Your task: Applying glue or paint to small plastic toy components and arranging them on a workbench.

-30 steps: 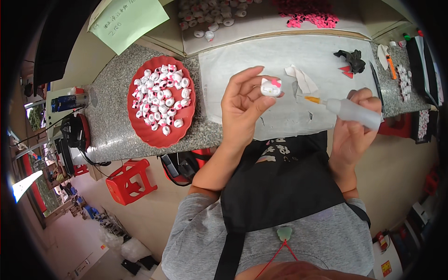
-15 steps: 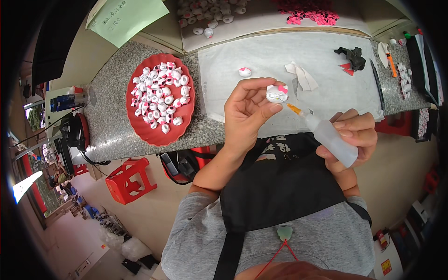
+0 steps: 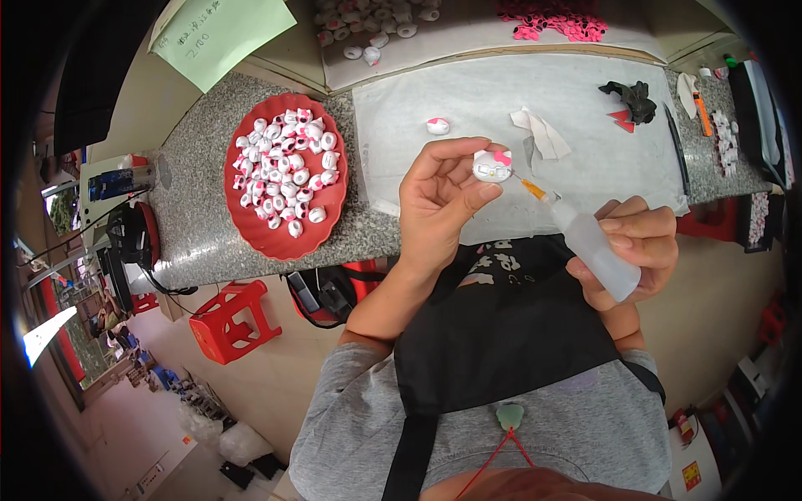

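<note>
My left hand (image 3: 436,200) pinches a small white cat-shaped head (image 3: 491,167) with a pink bow between thumb and fingers, its decorated side turned toward me. My right hand (image 3: 642,242) is closed around a translucent squeeze bottle (image 3: 591,249). An orange needle tip (image 3: 532,189) on the bottle points up and left, and its thin needle ends at or very close to the head's right edge; contact cannot be made out. Another white head with pink (image 3: 438,126) lies on the white sheet (image 3: 401,96) beyond my left hand.
A red scalloped plate (image 3: 330,225) full of similar white heads stands on the speckled counter at left. Crumpled white paper (image 3: 543,134), a black crumpled piece (image 3: 631,102) and red scraps lie on the sheet. White pieces and pink pieces (image 3: 564,29) sit on the shelf behind.
The needle has drawn back slightly from the head's front to its right edge, the bottle shifting a little right. My left hand and the head have moved slightly left.
</note>
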